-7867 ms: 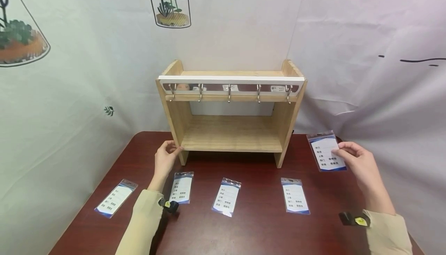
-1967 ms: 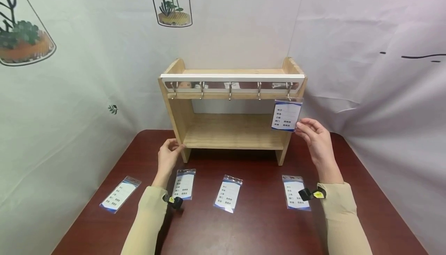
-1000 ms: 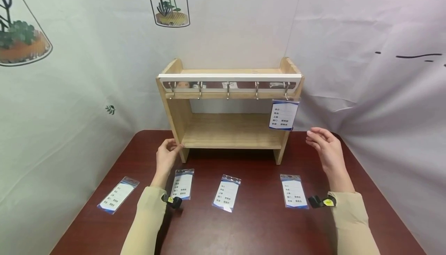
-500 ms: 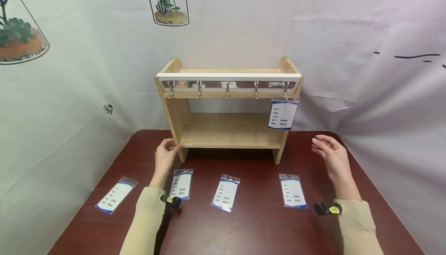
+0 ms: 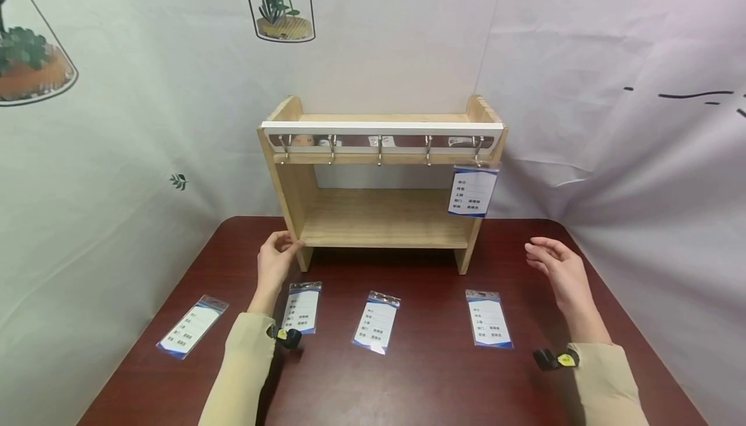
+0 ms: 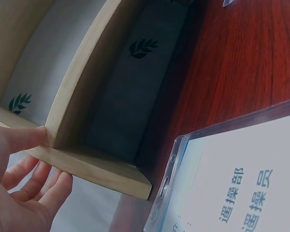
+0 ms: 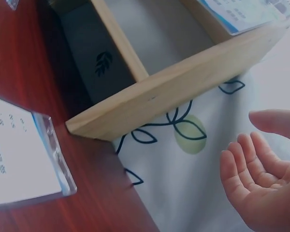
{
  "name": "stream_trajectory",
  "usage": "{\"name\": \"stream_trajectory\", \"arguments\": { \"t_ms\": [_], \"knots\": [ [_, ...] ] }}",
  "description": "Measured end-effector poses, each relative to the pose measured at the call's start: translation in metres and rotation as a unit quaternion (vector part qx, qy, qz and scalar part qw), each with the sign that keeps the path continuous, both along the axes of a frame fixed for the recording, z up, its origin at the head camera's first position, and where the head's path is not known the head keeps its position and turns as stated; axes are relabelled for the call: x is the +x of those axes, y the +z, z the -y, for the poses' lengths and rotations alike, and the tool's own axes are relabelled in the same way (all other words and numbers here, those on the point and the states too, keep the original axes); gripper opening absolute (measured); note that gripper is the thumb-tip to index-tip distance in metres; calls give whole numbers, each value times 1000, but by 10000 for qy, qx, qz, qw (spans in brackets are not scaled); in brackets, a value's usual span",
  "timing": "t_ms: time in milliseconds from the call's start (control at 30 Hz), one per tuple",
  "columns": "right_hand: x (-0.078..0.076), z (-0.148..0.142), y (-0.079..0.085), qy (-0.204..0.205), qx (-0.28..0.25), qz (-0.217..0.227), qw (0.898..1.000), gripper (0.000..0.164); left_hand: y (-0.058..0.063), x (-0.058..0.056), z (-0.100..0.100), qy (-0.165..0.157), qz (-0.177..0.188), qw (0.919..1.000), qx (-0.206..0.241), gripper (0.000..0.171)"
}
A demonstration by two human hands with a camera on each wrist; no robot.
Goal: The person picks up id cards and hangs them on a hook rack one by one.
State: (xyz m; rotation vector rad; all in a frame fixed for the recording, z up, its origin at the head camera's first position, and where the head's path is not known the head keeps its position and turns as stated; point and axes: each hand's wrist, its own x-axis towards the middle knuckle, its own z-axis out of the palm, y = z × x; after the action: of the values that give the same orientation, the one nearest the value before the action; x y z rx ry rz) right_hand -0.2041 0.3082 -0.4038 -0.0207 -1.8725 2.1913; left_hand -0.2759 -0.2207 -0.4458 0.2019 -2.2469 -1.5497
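Observation:
My left hand (image 5: 275,263) grips the wooden rack (image 5: 384,235) low on its left side panel. In the left wrist view, the thumb presses the inner front edge and the fingers (image 6: 60,191) curl round the outside of the panel. An ID badge in a clear sleeve (image 5: 473,191) hangs from the rightmost metal hook (image 5: 479,149) on the rack's white rail. Off to the right of the rack, my right hand (image 5: 562,270) is in the air, fingers loosely bent, holding nothing. In the right wrist view its thumb and fingers stand apart, beside the rack's side panel (image 7: 150,99).
Several more badges lie on the dark red table in front of the rack: a far-left badge (image 5: 192,327), one beside my left wrist (image 5: 302,309), a middle badge (image 5: 376,324) and a right-hand badge (image 5: 489,320). A white printed curtain (image 5: 384,37) stands behind.
My right hand carried a badge from the right to the rightmost hook, let it go there, and drew back down and right. The left hand stayed on the rack.

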Motion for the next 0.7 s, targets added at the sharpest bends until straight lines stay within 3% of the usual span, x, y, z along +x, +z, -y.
{"name": "stream_trajectory", "arguments": {
  "t_ms": [233, 400, 700],
  "knots": [
    [1, -8, -9, -26, 477, 218, 9986, 13, 0, 0, 0, -7, 13, 10000, 37, 36],
    [4, -12, -16, -97, 1148, 582, 9916, 16, 0, -1, 0, -7, 40, 10000, 17, 37],
    [6, -14, -27, -23, 2390, 1045, 9654, 55, 0, 0, 1, -24, 82, 10000, 14, 37]
  ]
}}
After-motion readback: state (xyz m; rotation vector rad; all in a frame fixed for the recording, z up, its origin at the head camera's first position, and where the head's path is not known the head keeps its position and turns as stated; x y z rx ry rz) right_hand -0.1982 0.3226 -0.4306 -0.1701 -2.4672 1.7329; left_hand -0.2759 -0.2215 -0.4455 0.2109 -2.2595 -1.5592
